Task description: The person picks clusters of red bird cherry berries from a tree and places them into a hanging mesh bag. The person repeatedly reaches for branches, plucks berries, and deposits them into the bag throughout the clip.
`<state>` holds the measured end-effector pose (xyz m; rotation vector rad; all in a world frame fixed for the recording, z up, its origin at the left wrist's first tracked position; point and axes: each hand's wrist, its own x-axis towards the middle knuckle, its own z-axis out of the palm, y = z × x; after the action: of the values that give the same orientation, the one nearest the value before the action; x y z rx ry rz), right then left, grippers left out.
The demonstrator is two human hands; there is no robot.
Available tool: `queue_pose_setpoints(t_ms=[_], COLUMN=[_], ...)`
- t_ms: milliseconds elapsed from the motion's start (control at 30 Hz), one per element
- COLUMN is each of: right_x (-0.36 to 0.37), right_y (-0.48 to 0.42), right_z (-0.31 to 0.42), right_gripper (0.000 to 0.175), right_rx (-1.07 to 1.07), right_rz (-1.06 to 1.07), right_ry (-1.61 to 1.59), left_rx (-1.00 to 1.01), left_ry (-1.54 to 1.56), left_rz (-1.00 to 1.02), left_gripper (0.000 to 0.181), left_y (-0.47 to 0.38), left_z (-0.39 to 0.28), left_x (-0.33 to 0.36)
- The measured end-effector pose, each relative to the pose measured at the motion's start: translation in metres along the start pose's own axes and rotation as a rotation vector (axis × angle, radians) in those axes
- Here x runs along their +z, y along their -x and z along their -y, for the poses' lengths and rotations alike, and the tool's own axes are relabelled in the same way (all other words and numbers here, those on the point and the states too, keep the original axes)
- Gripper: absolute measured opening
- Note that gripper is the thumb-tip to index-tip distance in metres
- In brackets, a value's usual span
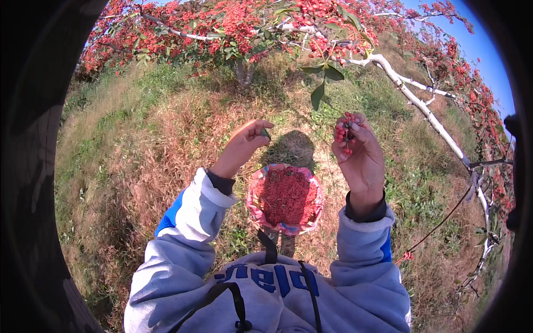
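My right hand (361, 156) grips a small cluster of red berries (344, 132), which look like Sichuan pepper, between thumb and fingers. Just above it hangs a sprig of dark green leaves (324, 75) from the branch. At the left, my left hand (243, 143) is raised with its fingers curled, and a bit of green leaf (265, 133) shows between thumb and forefinger. Below and between both hands, a round container with a pink patterned lining (255, 208) hangs or stands in front of my body, heaped with picked red berries (287, 193). Neither hand touches it.
A pale, bare branch (420, 106) arches down along the right side. Trees laden with red berry clusters (237, 25) cross the top. A thin dark twig (437, 227) reaches in low at the right. Dry and green grass (158, 125) covers the ground.
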<state>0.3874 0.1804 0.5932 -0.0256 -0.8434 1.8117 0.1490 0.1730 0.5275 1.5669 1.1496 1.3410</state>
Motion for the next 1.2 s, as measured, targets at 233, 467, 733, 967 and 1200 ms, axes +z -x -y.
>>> queue_pose_setpoints(t_ms=[233,467,733,967,1200], right_x=[-0.021,-0.019,-0.026,-0.035,-0.044], right_y=[0.006,0.009,0.008,0.019,0.019], right_z=[-0.068,-0.126,-0.144,-0.155,-0.136], right_gripper=[0.008,0.013,0.017,0.015,0.013], right_rx=[0.120,0.085,0.161,0.129,-0.054], right_rz=[-0.029,-0.037,-0.056,-0.095,-0.195], right_ry=[0.020,0.047,-0.091,-0.102,0.073], left_rx=[-0.040,0.085,-0.100,-0.149,-0.186], left_ry=[0.045,0.226,0.349,0.698,0.811], left_rz=[-0.173,-0.197,-0.198,-0.201,-0.294], left_gripper=[0.025,0.017,0.017,0.018,0.021], left_y=[0.056,0.064,0.079,0.089,0.091], left_z=[0.005,-0.023,-0.011,0.004,0.015], left_x=[0.008,0.029,0.018,0.026,0.036])
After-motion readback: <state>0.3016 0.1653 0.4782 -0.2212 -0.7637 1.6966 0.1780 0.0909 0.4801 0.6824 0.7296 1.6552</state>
